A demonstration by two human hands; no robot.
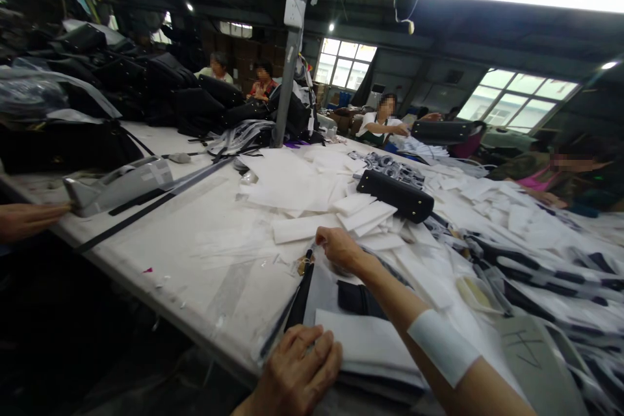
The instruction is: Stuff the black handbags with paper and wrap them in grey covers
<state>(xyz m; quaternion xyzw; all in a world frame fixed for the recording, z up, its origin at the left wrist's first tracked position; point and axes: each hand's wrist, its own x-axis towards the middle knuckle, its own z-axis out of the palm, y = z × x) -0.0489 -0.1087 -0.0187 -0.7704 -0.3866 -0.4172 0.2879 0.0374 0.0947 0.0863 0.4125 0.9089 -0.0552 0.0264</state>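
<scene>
Head camera is looking forward and down across a long white work table [146, 273], with the person's two bare hands working at its near edge. The right hand [338, 248], its forearm wrapped in a white band [442, 348], is reaching over the table with its fingers bunched together, just beside a small clear packet [304, 265] and the end of a thin black strap [301, 296]. Whether those fingers are pinching anything is impossible to tell. The left hand [297, 370] is resting low at the near edge, its fingers curled and lying close together against a folded white foam sheet [365, 341]; whether it is gripping the sheet is also unclear. A black bag panel [358, 299] is lying partly under that sheet, between the two hands.

Farther along the table, a black handbag [394, 195] is sitting on scattered white foam pieces [302, 227]. Plastic-wrapped bag parts [541, 266] are spreading toward the right edge, and a grey card with dark marks [531, 351] is lying near the lower right. At the left of the view, a co-worker's hand [29, 221] is reaching toward a grey plastic-wrapped bag [117, 185] near the table's left edge. Black bags [127, 84] are piling up along the far left, while other co-workers [383, 123] are sitting beyond the table.
</scene>
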